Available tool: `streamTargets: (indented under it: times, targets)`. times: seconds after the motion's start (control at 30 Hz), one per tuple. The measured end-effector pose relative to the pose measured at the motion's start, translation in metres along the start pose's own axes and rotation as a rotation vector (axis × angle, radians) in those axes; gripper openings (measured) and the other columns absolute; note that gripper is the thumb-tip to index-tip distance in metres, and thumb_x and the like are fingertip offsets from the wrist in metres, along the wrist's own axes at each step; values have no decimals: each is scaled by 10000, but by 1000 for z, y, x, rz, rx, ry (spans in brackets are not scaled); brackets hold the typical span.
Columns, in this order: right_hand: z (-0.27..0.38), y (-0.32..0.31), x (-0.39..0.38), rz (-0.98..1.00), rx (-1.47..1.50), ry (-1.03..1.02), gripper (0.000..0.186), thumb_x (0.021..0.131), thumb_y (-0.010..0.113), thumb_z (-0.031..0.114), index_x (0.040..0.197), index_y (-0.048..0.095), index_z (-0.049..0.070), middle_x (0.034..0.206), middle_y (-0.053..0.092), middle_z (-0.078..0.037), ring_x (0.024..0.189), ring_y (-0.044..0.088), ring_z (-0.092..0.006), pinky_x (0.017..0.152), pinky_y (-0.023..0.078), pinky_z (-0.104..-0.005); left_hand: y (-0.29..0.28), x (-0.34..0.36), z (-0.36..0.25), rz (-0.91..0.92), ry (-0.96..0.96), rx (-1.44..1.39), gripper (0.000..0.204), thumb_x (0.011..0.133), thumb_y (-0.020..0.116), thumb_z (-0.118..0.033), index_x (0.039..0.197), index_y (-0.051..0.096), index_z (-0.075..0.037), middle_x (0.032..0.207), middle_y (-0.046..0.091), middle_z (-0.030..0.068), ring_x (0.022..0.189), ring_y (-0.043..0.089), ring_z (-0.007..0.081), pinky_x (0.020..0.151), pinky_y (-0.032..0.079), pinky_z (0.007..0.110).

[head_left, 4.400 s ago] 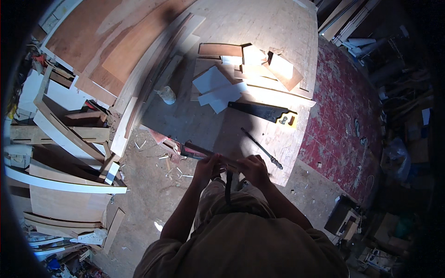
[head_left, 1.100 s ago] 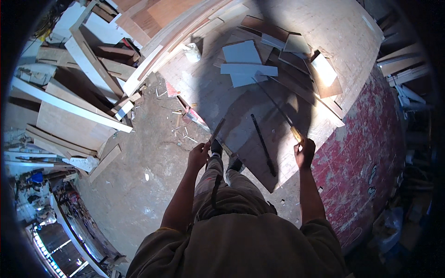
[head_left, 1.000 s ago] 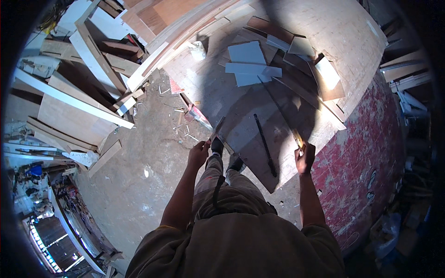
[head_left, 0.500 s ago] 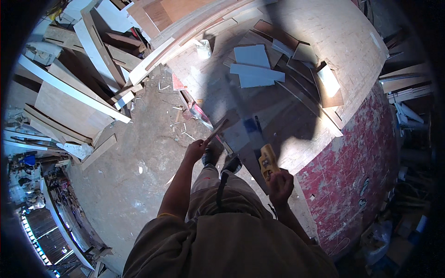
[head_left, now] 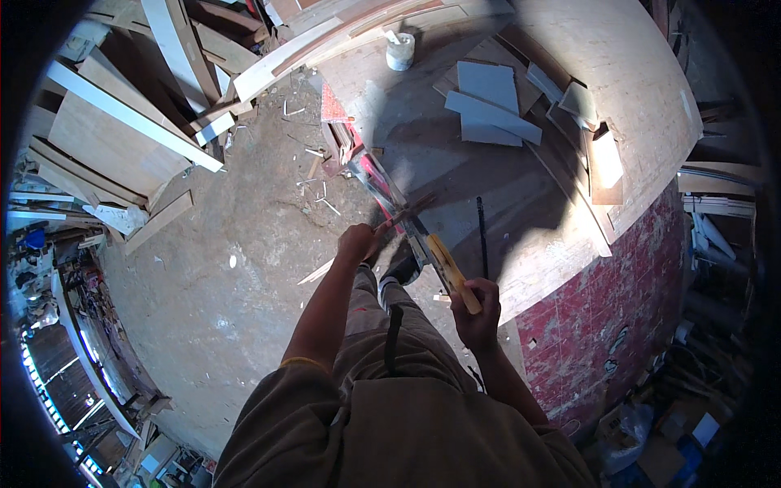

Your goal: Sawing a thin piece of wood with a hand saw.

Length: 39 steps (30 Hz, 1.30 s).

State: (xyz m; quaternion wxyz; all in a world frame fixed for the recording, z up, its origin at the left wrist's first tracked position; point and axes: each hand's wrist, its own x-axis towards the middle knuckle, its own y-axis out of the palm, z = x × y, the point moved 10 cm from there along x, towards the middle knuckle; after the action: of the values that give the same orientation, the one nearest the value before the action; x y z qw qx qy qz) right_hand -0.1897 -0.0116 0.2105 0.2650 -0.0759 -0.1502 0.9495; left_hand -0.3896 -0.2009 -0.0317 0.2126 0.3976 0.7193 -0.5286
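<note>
Gripping the yellow-handled saw (head_left: 443, 263), your right hand (head_left: 478, 315) wraps its fingers around the handle end, the rest slanting up and left beyond them. Your left hand (head_left: 356, 243) pinches a wood strip (head_left: 416, 208) by its near end; the strip juts past those fingers and crosses the saw. A dark rod (head_left: 482, 234) lies on the bench (head_left: 557, 262), right of the saw.

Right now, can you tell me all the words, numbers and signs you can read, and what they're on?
None that I can read.
Saw in the right hand: any lettering is too small and blurred to read.
White tub: too small to tell if it has a label.
Red surface: curly marks, but I can't tell if they're writing.
</note>
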Motion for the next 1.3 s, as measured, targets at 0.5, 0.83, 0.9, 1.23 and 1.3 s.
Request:
streamTargets:
  times: [0.5, 0.83, 0.9, 1.23, 1.3]
  targets:
    - [12, 39, 0, 38, -166, -129, 350, 882, 728, 80, 1213, 647, 3, 1077, 726, -190, 1007, 724, -287, 856, 566, -371, 27, 24, 9, 90, 130, -38, 699, 1008, 339, -607, 1068, 732, -32, 1074, 693, 268, 1060, 646, 452, 960, 489, 516]
    - [22, 61, 24, 110, -241, -117, 360, 871, 715, 48, 1222, 643, 9, 1116, 713, -215, 1021, 720, -327, 866, 565, -379, 0, 1, -13, 60, 92, -25, 644, 999, 361, -604, 1034, 746, -89, 1090, 702, 228, 1070, 650, 429, 941, 502, 525]
    - [25, 63, 23, 121, -243, -124, 359, 877, 708, 48, 1228, 640, 12, 1115, 713, -216, 1017, 721, -331, 863, 566, -379, -9, -8, -15, 31, 71, -15, 636, 992, 366, -617, 1041, 751, -112, 1090, 706, 214, 1072, 653, 419, 934, 508, 518]
    - [38, 73, 30, 104, -226, -76, 335, 905, 697, 91, 1234, 636, 63, 1111, 718, -182, 989, 724, -324, 822, 582, -379, -16, -12, -12, -25, 69, -11, 649, 961, 373, -672, 1115, 735, -156, 1046, 722, 201, 1027, 678, 409, 893, 518, 515]
    - [40, 73, 33, 82, -240, -81, 324, 908, 697, 117, 1225, 643, 75, 1092, 719, -180, 945, 729, -333, 774, 597, -388, -18, -9, -9, -28, 72, -8, 646, 960, 375, -672, 1112, 736, -158, 1039, 723, 200, 1024, 679, 409, 891, 519, 514]
